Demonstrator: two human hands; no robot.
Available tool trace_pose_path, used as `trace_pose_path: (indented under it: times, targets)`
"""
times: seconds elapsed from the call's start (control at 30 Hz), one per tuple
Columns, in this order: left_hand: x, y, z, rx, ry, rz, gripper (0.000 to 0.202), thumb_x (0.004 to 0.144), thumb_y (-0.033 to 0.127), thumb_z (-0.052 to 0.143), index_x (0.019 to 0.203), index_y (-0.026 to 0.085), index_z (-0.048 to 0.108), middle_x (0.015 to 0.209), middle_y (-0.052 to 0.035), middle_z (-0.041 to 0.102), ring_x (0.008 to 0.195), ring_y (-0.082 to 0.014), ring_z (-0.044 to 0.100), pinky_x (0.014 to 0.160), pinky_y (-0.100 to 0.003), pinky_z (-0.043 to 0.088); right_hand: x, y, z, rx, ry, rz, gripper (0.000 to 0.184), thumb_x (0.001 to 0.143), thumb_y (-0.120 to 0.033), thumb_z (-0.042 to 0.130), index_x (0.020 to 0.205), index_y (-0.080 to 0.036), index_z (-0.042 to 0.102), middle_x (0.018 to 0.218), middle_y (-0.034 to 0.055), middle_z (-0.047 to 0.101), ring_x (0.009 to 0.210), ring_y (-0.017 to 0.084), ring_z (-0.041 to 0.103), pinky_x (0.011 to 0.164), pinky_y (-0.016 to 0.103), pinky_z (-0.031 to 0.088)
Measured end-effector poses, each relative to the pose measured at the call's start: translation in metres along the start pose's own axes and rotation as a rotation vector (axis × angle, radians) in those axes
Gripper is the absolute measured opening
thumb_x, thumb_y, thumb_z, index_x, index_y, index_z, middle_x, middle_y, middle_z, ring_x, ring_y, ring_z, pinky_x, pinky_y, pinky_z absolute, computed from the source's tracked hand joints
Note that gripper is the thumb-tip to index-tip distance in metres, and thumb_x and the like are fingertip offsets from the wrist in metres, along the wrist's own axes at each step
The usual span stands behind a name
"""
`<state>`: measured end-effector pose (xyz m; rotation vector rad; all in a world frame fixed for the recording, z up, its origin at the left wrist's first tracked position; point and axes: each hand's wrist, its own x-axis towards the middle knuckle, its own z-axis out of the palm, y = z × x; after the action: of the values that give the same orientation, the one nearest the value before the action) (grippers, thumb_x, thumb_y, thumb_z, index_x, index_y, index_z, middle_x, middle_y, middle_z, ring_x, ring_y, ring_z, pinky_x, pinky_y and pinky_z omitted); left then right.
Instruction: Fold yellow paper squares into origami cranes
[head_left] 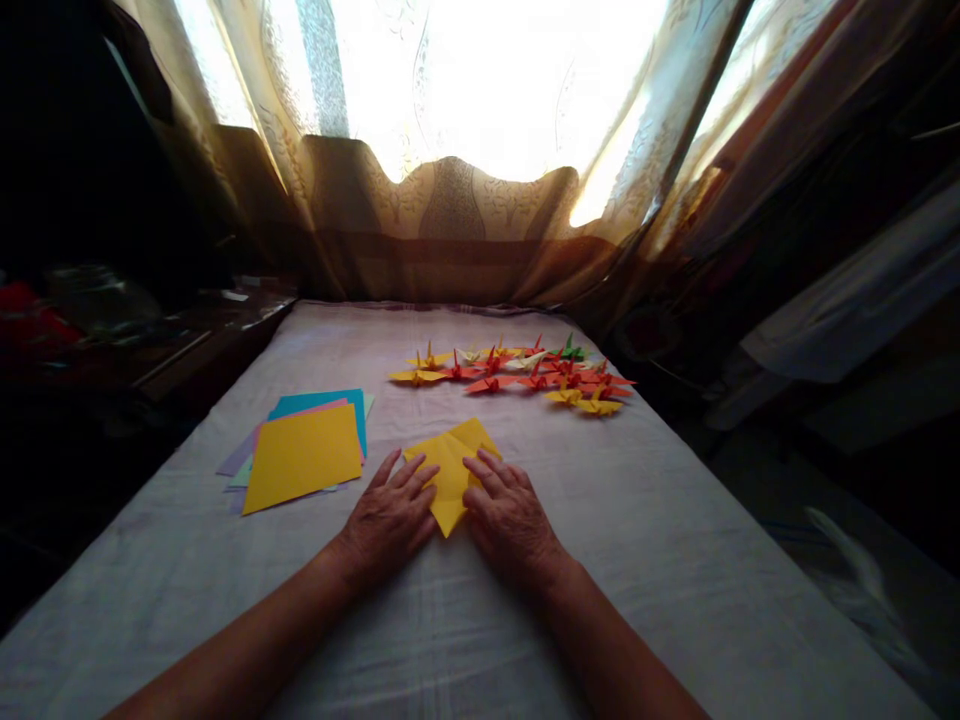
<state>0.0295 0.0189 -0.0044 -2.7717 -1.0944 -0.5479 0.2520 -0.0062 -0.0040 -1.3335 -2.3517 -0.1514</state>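
A partly folded sheet of yellow origami paper (450, 465) lies on the white cloth in front of me, one pointed corner towards me and creases across its middle. My left hand (390, 515) rests on its left side, fingers stretched out and slightly spread over the edge. On the right side, my right hand (510, 510) presses down with extended fingers, its fingertips on the paper. Neither hand grips the sheet. Parts of both side edges are hidden under the fingers.
Left of my hands lies a stack of coloured paper sheets (304, 455), yellow on top. Several folded paper cranes (491, 384) in red, yellow, green and white stand further back to the right. A patterned curtain (450, 215) hangs behind the cloth-covered surface (622, 560).
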Motion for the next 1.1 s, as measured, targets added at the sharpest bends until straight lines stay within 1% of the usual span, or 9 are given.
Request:
trace_pose_path:
  times: [0.1,0.2,0.27,0.37,0.47,0.67,0.83,0.97,1.1]
  targets:
    - [0.004,-0.011,-0.007,-0.026,-0.057,0.01,0.018,0.088,0.031,0.061,0.101,0.022,0.07,0.138,-0.0096,0.06,0.135,-0.0334,0.047,0.117,-0.057,0.024,-0.003,0.01,-0.008,-0.023,-0.042,0.036,0.015,0.087,-0.015,0.058,0.096,-0.023,0.068,0.13,0.0065,0.065,0.123,0.024,0.054,0.099,0.038,0.036]
    - [0.009,-0.031,-0.011,-0.049,-0.141,0.0,0.021,0.09,0.033,0.058,0.105,0.025,0.07,0.14,-0.01,0.058,0.134,-0.0357,0.048,0.111,-0.063,0.029,-0.007,0.015,-0.014,-0.083,-0.011,0.063,0.01,0.088,-0.017,0.06,0.09,-0.022,0.068,0.129,0.0062,0.065,0.127,0.026,0.051,0.101,0.039,0.033]
    - [0.01,-0.043,-0.01,-0.079,-0.19,0.002,0.023,0.094,0.032,0.052,0.109,0.026,0.069,0.132,-0.0082,0.064,0.128,-0.0319,0.054,0.109,-0.062,0.032,-0.01,0.015,-0.017,-0.108,0.017,0.079,0.008,0.088,-0.017,0.061,0.087,-0.022,0.067,0.128,0.0061,0.066,0.129,0.028,0.048,0.104,0.041,0.029]
    - [0.011,-0.051,-0.007,-0.11,-0.176,0.01,0.026,0.097,0.031,0.047,0.112,0.025,0.067,0.123,-0.0075,0.069,0.117,-0.0251,0.062,0.11,-0.056,0.035,-0.013,0.01,-0.018,-0.085,-0.047,0.121,0.01,0.088,-0.014,0.058,0.089,-0.021,0.065,0.107,0.0064,0.073,0.11,0.023,0.06,0.097,0.036,0.034]
    - [0.011,-0.046,-0.004,-0.092,-0.123,0.012,0.027,0.098,0.031,0.046,0.113,0.023,0.068,0.117,-0.0092,0.072,0.107,-0.0247,0.067,0.104,-0.052,0.042,-0.014,0.005,-0.019,-0.056,-0.127,0.195,0.008,0.086,-0.015,0.059,0.09,-0.019,0.065,0.092,0.0063,0.072,0.098,0.022,0.063,0.09,0.034,0.038]
    - [0.009,-0.026,-0.006,0.027,-0.032,0.091,0.026,0.099,0.028,0.047,0.107,0.022,0.071,0.101,-0.0087,0.074,0.087,-0.0236,0.069,0.092,-0.048,0.049,-0.016,-0.001,-0.021,0.004,-0.123,0.115,0.043,0.083,-0.032,0.069,0.123,-0.022,0.06,0.132,0.0118,0.062,0.12,0.029,0.055,0.099,0.042,0.036]
    - [-0.002,-0.017,-0.006,0.019,0.022,0.105,0.026,0.099,0.025,0.046,0.103,0.021,0.071,0.099,-0.0084,0.075,0.085,-0.0233,0.067,0.083,-0.042,0.051,-0.018,0.004,-0.02,0.052,-0.132,0.018,0.01,0.093,-0.026,0.061,0.099,-0.025,0.069,0.111,0.0051,0.072,0.102,0.02,0.064,0.097,0.036,0.037]
    - [-0.014,-0.018,-0.009,-0.061,0.03,0.066,0.026,0.099,0.029,0.048,0.105,0.021,0.071,0.102,-0.0073,0.075,0.09,-0.0233,0.066,0.085,-0.041,0.049,-0.017,0.008,-0.019,0.162,-0.101,0.052,0.011,0.093,-0.021,0.059,0.093,-0.022,0.069,0.101,0.004,0.075,0.094,0.016,0.067,0.094,0.031,0.038]
    - [-0.019,-0.021,-0.012,-0.158,0.038,-0.024,0.027,0.099,0.033,0.047,0.098,0.022,0.072,0.098,-0.0055,0.075,0.09,-0.0216,0.067,0.084,-0.037,0.049,-0.007,0.014,-0.023,0.2,-0.197,0.188,0.013,0.09,-0.022,0.06,0.082,-0.021,0.069,0.084,0.0024,0.075,0.081,0.016,0.067,0.08,0.028,0.04]
